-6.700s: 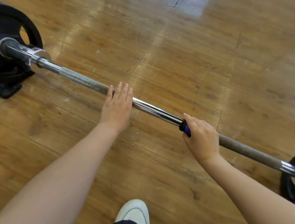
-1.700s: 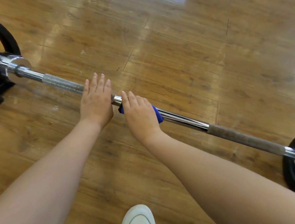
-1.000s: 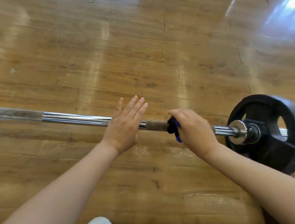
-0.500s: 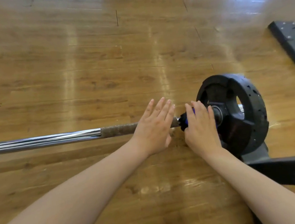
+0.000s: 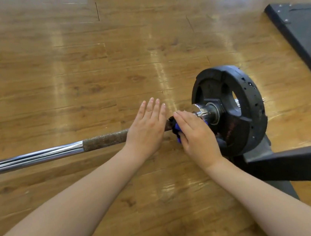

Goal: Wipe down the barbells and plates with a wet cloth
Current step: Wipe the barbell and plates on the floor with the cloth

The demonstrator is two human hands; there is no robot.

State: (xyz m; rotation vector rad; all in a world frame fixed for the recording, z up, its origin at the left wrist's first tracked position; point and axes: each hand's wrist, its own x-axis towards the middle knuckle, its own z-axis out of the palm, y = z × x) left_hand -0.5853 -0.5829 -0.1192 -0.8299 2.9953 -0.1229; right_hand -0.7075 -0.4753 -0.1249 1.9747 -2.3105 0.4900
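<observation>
A barbell [image 5: 39,156] lies across the wooden floor, chrome at the left and rough and brownish nearer the plate. A black weight plate [image 5: 245,111] sits on its right end behind a chrome collar [image 5: 201,109]. My left hand [image 5: 148,128] rests flat on the rough part of the bar with straight fingers. Just to its right, my right hand [image 5: 195,134] wraps a blue cloth [image 5: 177,132] around the bar, close to the collar. Most of the cloth is hidden under that hand.
A black metal frame [image 5: 291,164] runs along the floor at the lower right, under the plate. A dark mat or platform edge [image 5: 299,27] lies at the upper right. Wooden floor [image 5: 87,67] stretches beyond the bar.
Both hands have travelled right along the bar from its middle to the plate end. The right hand with the cloth now sits against the collar. The view has followed to the right.
</observation>
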